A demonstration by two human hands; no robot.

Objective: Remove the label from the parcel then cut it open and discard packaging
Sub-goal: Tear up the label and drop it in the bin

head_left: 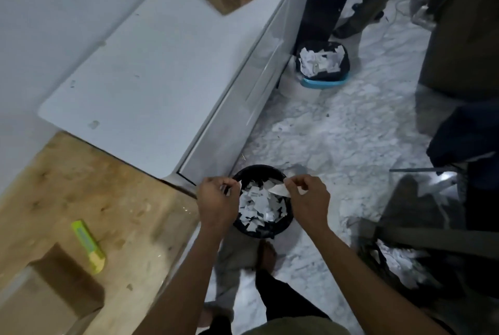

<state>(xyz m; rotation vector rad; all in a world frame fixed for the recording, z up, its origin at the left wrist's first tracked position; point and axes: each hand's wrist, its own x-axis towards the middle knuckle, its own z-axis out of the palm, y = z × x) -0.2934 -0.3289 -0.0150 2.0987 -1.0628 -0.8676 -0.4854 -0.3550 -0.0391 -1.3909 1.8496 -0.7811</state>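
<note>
We stand on a pale marbled floor (337,140), above a round black waste bin (263,229) heaped with torn white paper scraps. Our left hand (216,199) pinches a small white label scrap (237,185) over the bin's left rim, and our right hand (310,199) pinches a larger white label piece (279,189) over its right rim, both wrists bent down, fingers curled. The label looks removed and is being torn for disposal, we judge. Left of the bin, on the wooden tabletop (121,199), sit the brown cardboard parcel (62,280) and yellow-green utility knife (89,245), untouched; cutting remains.
</note>
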